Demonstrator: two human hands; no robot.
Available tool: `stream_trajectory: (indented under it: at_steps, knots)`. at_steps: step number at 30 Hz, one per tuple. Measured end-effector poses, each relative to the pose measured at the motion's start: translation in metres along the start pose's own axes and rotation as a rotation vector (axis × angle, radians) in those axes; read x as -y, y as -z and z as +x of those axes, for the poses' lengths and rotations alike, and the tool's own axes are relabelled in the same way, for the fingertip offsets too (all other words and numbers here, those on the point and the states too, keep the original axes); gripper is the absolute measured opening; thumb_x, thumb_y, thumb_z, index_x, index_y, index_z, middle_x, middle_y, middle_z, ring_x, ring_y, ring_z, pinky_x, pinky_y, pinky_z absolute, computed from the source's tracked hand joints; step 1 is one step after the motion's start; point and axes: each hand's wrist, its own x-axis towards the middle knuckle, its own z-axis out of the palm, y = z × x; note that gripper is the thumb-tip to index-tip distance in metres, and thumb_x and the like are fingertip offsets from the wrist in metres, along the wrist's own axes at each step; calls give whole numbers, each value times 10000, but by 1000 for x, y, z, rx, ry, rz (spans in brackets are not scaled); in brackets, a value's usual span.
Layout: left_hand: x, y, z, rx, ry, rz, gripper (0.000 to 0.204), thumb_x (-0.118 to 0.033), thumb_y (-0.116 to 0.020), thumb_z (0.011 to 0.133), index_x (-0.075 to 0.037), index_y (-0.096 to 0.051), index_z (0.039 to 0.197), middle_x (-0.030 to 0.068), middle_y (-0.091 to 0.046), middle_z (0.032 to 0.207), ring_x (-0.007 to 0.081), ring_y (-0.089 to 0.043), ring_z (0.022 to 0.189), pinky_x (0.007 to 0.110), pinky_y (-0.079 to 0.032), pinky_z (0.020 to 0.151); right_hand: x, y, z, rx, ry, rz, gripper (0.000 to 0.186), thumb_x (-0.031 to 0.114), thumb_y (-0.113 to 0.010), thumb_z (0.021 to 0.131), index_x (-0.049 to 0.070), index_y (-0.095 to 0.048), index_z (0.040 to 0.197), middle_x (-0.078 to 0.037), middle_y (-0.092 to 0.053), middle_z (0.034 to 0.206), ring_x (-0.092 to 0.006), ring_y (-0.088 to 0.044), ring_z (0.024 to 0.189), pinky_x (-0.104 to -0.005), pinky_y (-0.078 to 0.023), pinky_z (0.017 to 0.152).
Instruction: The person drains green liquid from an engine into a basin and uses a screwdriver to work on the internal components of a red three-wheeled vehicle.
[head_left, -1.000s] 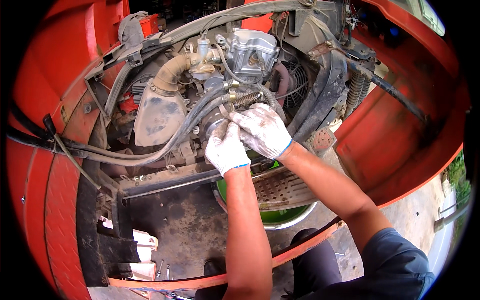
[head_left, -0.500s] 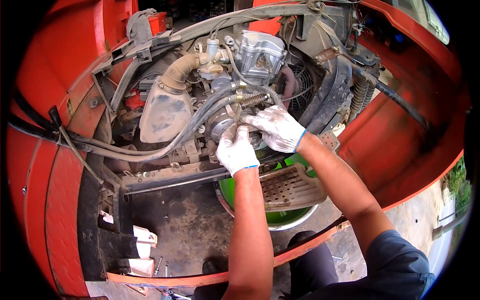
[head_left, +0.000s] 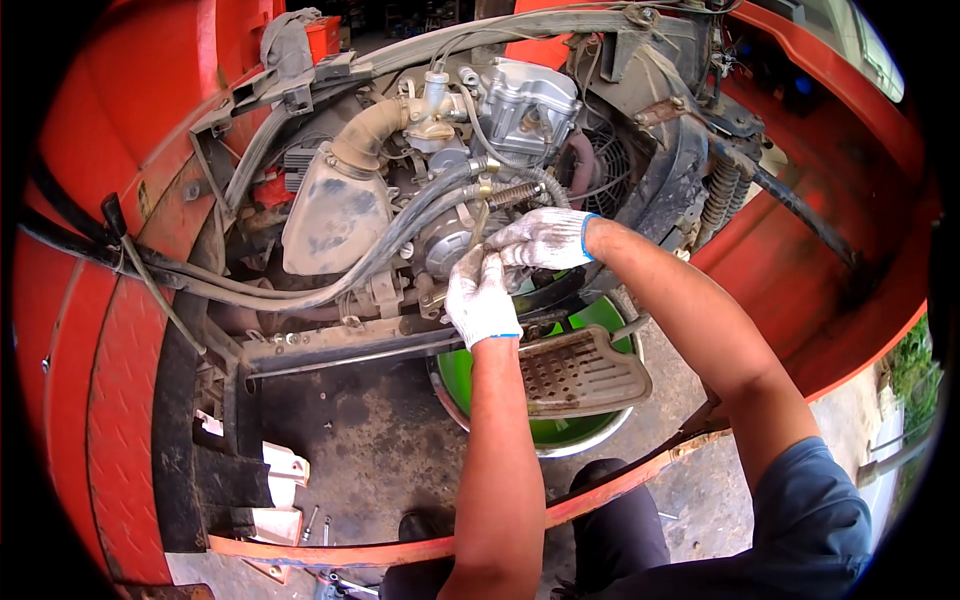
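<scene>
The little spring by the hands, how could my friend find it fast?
Find the big silver engine near the top, then the white-gloved right hand below it. Just above that hand in the picture is the spring, short and slanting. Its brownish coils set it apart from the smooth grey hoses to its left.

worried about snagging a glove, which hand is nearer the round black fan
Right. The right hand is below and left of the fan in the picture; the left hand is lower and farther left, beside the round grey engine cover.
</scene>
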Motion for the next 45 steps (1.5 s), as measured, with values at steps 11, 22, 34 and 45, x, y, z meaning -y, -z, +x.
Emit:
stream_trajectory:
  at_steps: [11, 22, 34, 45]
  knots:
    - [2, 18, 12, 250, -104, 296, 433, 83, -582, 902, 68, -625, 1333, 144, -717, 1238, 198, -682, 1116, 316, -513, 1020, 4, 2, -6, -114, -25, -17, 498, 434, -543, 1039, 96, -660, 1386, -177, -691, 1332, -369, -648, 1225, -431, -489, 1069]
    - [-2, 1, 1, 154, -68, 277, 338, 59, -647, 945, 69, -638, 1283, 151, -724, 1217, 203, -700, 1087, 320, -539, 987, -8, -2, -9, -172, -74, 147, 479, 376, -685, 972, 47, -702, 1320, -166, -756, 1206, -268, -724, 1071, -371, -544, 979]
    - [17, -1, 7, 80, -171, 247, 347, 44, -662, 961, 77, -658, 1307, 132, -721, 1212, 169, -672, 1038, 286, -547, 905, -8, -1, -2, -208, -57, 264, 475, 332, -784, 887, 27, -746, 1248, -158, -772, 1167, -233, -735, 1036, -347, -554, 945]
    - [-5, -1, -1, 38, -420, 760, 349, -122, -600, 981, -5, -705, 1292, 215, -740, 1210, 322, -719, 1119, 381, -527, 997, 12, -6, -3, -300, -90, 186, 400, 316, -681, 947, -4, -742, 1178, -194, -767, 1051, -283, -728, 965, -381, -551, 908]
